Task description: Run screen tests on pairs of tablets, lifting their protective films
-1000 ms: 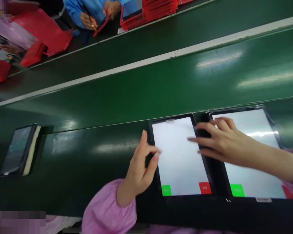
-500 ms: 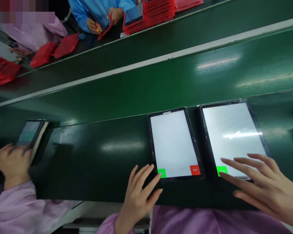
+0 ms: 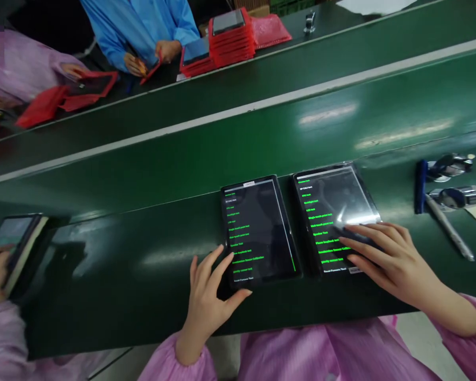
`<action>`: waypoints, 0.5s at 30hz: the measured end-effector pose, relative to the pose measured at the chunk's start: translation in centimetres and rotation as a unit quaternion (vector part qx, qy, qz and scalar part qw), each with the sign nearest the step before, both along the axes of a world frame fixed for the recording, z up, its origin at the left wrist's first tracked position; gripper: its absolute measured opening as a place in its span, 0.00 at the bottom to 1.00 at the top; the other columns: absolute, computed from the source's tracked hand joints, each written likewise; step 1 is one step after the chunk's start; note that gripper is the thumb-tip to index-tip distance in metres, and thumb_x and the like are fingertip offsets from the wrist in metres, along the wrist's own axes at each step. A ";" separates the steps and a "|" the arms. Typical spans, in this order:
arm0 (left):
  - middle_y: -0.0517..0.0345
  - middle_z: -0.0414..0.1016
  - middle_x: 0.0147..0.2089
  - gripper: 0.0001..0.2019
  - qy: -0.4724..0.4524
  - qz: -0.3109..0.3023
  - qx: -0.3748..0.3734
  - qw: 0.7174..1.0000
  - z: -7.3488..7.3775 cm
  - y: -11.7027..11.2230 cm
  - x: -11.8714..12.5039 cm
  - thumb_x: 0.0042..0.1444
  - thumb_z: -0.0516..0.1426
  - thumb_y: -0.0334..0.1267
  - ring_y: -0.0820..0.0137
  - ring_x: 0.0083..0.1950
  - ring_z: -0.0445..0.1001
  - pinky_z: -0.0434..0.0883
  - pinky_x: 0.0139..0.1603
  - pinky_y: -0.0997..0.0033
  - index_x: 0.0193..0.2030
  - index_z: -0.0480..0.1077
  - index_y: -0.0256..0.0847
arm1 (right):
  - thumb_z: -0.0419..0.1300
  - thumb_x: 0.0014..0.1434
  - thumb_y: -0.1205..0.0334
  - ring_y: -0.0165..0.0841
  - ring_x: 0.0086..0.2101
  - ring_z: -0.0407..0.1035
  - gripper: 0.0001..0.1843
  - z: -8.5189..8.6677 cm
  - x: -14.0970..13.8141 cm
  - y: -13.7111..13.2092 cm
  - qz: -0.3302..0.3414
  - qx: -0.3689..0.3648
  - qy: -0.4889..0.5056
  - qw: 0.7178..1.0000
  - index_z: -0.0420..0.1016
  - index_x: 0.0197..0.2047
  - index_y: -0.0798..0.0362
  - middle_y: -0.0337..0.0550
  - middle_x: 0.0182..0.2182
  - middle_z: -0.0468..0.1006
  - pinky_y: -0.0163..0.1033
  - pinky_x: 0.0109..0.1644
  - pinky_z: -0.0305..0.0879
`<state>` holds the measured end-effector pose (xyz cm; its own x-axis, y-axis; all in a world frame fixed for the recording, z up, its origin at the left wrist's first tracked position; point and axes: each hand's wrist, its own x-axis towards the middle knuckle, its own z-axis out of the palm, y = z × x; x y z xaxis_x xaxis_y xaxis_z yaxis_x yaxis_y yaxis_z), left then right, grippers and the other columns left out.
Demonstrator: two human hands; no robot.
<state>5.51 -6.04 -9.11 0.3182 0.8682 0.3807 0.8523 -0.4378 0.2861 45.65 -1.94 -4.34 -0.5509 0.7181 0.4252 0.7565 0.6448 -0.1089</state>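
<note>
The left tablet (image 3: 259,230) and right tablet (image 3: 333,217) are laid side by side on the green counter (image 3: 122,259). Fingers of the left hand (image 3: 206,301) are spread wide at the tablet's edge, those of the right hand (image 3: 392,259) spread across its screen, nothing gripped; stray contact could register false input.

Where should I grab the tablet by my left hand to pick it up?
Take the tablet by its long left edge, coming from the near left where your left hand is. It lies flat on the green conveyor belt, so only edges offer a grip, and its right edge sits close to the next tablet.
</note>
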 end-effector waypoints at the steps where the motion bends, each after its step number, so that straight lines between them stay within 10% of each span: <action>1: 0.39 0.75 0.65 0.28 0.002 -0.007 0.001 1.000 0.2 0.3 0.2 0.67 0.59 0.56 0.50 0.63 0.77 0.59 0.75 0.34 0.67 0.68 0.43 | 0.53 0.76 0.61 0.43 0.46 0.75 0.12 -0.1 -0.1 0.0 0.005 0.003 -0.001 1.000 0.74 0.56 0.52 0.52 0.50 0.82 0.50 0.50 0.64; 11: 0.44 0.74 0.66 0.23 -0.003 0.016 0.013 1.000 0.6 0.4 1.0 0.71 0.56 0.48 0.55 0.64 0.76 0.56 0.77 0.43 0.70 0.67 0.46 | 0.56 0.72 0.67 0.48 0.42 0.75 0.32 0.4 0.5 0.6 -0.028 0.011 0.046 0.998 0.61 0.76 0.39 0.48 0.50 0.81 0.55 0.52 0.64; 15: 0.44 0.70 0.70 0.22 0.032 0.020 -0.019 0.999 0.3 -0.1 0.5 0.71 0.55 0.49 0.51 0.67 0.72 0.51 0.78 0.40 0.69 0.70 0.50 | 0.58 0.71 0.68 0.44 0.42 0.75 0.18 0.6 0.9 0.5 -0.015 0.017 0.054 0.998 0.74 0.62 0.47 0.49 0.47 0.82 0.52 0.51 0.65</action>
